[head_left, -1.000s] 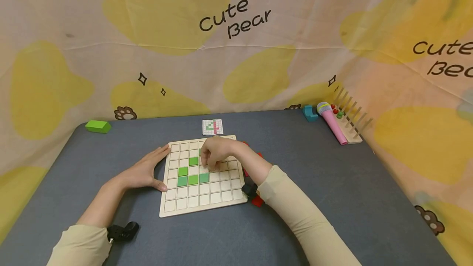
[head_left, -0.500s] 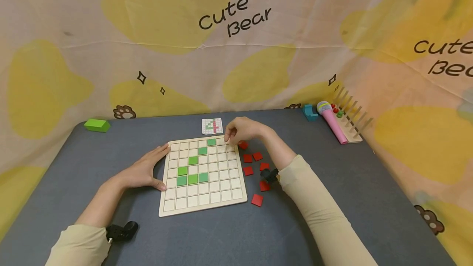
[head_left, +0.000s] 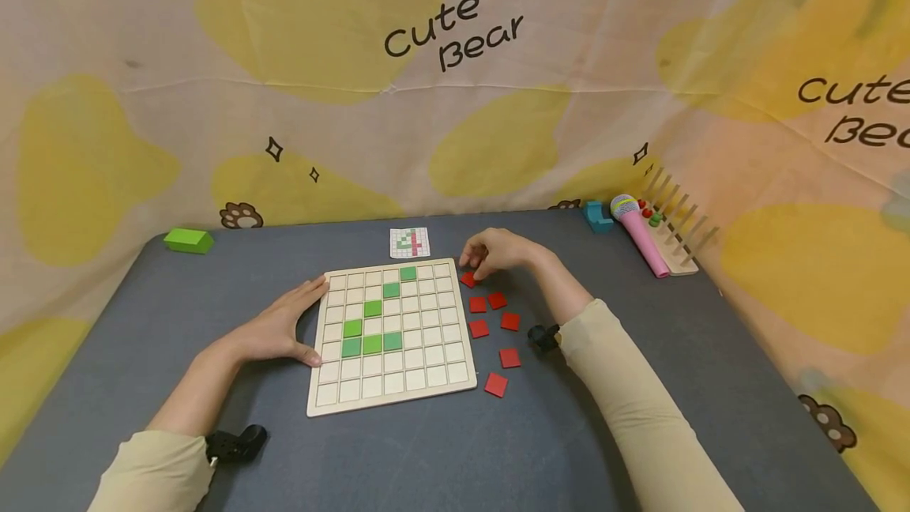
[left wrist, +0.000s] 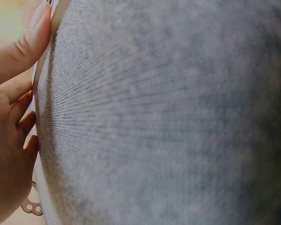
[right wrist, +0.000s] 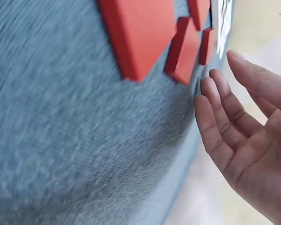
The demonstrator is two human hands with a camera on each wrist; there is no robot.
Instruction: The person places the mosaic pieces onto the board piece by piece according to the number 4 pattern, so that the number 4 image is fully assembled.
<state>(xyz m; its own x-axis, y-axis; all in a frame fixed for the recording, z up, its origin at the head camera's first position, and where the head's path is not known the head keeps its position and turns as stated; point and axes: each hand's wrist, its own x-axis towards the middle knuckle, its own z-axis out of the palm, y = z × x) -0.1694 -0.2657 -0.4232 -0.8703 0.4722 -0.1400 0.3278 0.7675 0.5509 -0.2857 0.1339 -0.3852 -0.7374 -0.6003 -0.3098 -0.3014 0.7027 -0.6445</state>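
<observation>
A wooden grid board (head_left: 436,378) lies on the dark table, with several green tiles (head_left: 373,309) set in its cells as a diagonal and a short row. My left hand (head_left: 273,332) rests at the board's left edge, fingers straight toward the upper corner and thumb lower down. In the left wrist view, the thumb and fingertips lie along that edge. Beyond the board's far right corner, my right hand (head_left: 502,250) hovers with its fingertips right over the farthest red tile (head_left: 466,280). The right wrist view shows its fingers relaxed, thumb apart, nothing between them.
More red tiles (head_left: 496,385) lie scattered along the board's right side. A small printed pattern card (head_left: 409,243) sits behind the board. A green block (head_left: 188,241) stands far left; a blue block (head_left: 597,216), a pink toy microphone (head_left: 643,239) and a pegged board (head_left: 684,265) are far right.
My right hand has moved from over the board, off its far right corner, to the farthest red tile. A green tile now shows in the top row. The left hand stays put.
</observation>
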